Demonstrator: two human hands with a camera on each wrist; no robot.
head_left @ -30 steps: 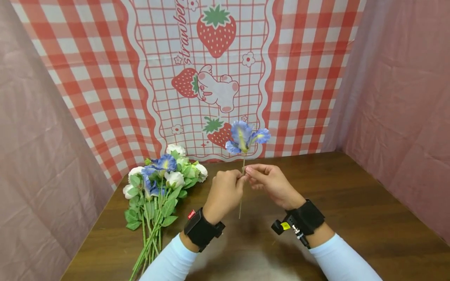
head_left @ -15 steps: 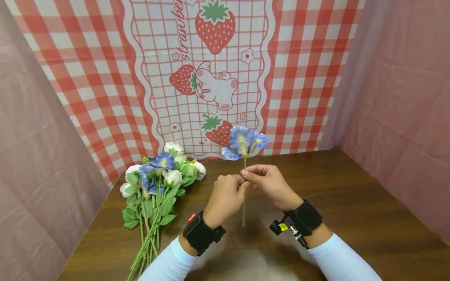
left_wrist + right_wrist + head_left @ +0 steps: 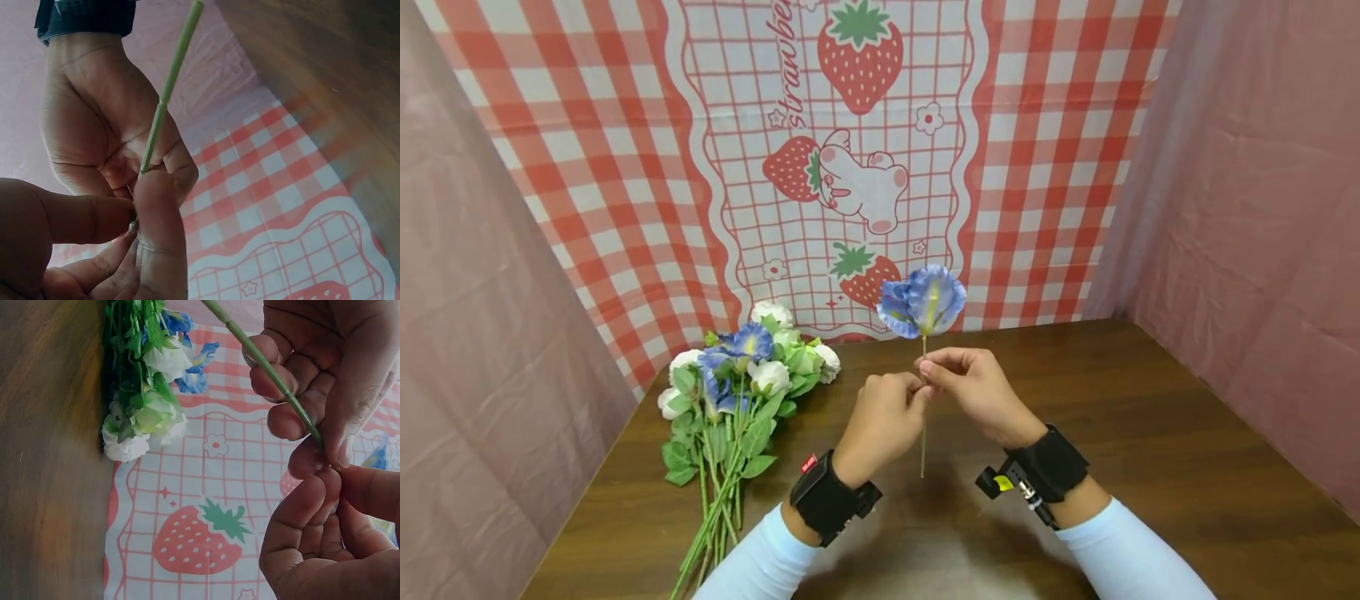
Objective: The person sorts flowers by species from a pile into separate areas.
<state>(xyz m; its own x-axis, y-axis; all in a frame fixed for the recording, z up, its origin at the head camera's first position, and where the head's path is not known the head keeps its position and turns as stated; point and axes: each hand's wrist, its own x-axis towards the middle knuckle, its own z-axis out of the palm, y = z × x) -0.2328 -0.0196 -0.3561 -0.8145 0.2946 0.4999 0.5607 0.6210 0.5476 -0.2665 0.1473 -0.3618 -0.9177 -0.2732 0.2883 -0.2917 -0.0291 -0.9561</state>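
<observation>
A single blue iris [image 3: 929, 302] with a yellow-streaked petal stands upright over the table in the head view. My left hand [image 3: 880, 425] pinches its thin stem between thumb and forefinger. Just above, my right hand [image 3: 981, 392] pinches the stem below the bloom, so the fingertips of both hands meet. The bare lower stem [image 3: 156, 128] sticks out past the fingers in the left wrist view. From the right wrist view, the green stem [image 3: 269, 369] runs alongside the loosely curled left fingers, and the pinch point is partly hidden by the fingertips.
On the left of the brown wooden table [image 3: 1150, 450] lies a bunch of white roses [image 3: 770, 377] and blue irises [image 3: 751, 342], stems toward me. Behind the table hangs a red checked strawberry cloth [image 3: 1037, 167]. Pink curtains [image 3: 1255, 217] close both sides.
The iris bloom has turned about its stem, its side petal swinging from right to left. Both hands have stayed nearly in place, still pinching the stem.
</observation>
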